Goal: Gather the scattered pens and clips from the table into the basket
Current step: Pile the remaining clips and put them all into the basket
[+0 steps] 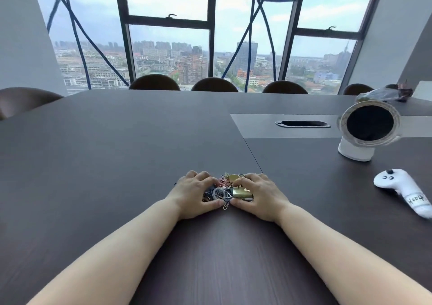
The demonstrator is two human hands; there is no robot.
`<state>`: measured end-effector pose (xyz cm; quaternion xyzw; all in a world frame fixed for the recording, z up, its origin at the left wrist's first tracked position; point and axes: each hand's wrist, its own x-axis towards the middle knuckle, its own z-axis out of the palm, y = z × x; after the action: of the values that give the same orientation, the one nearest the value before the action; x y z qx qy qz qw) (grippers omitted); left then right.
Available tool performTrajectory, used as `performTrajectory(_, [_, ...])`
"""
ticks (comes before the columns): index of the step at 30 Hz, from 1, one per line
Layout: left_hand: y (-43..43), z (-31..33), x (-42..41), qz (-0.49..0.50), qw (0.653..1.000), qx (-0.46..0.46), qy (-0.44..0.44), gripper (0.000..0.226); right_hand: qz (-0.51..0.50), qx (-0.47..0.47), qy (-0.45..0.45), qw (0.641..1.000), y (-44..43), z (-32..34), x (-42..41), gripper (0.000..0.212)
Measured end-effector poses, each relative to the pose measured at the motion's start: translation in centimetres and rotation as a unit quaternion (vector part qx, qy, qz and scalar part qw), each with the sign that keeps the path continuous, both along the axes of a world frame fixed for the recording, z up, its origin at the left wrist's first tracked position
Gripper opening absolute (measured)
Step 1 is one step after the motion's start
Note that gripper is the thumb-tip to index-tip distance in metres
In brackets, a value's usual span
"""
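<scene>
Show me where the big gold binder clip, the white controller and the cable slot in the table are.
gold binder clip (242,193), head view, on its flat brass body.
white controller (401,187), head view, on the middle of its body.
cable slot (303,124), head view, on its dark opening.

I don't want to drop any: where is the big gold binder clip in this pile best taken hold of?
Probably across its flat body, from the right: the gold binder clip lies against the right hand, while its left end is buried in the paper clips.
</scene>
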<state>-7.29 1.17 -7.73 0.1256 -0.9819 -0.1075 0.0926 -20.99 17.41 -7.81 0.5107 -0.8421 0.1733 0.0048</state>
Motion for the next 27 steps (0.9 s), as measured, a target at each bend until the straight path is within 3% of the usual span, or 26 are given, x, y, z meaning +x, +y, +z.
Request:
performTrajectory(5, [0.9, 0.1, 0.7, 0.036, 0.999, -0.008, 0.040, 0.047, -0.016, -0.001, 0.021, 1.000, 0.3, 0.2, 0.7, 0.047])
performTrajectory(10, [1.7, 1.4, 0.8, 0.059, 0.998, -0.002, -0.035, 0.043, -0.008, -0.002, 0.048, 0.999, 0.2, 0.8, 2.3, 0.042])
performTrajectory(13, [1.3, 2.1, 1.4, 0.069, 0.997, 0.031, -0.033, 0.036, -0.029, -0.028, 0.027, 0.999, 0.0, 1.1, 3.4, 0.032])
performTrajectory(19, [-0.9, 4.3, 5.2, 0.118, 0.989, 0.067, 0.059, 0.026, -0.079, -0.108, -0.048, 0.990, -1.3, 2.4, 4.0, 0.012])
performTrajectory(27, [-5.7, 9.0, 12.6, 0.172, 0.967, 0.049, 0.183, 0.026, 0.007, -0.216, -0.079, 0.973, -8.9, 8.2, 10.0, 0.010])
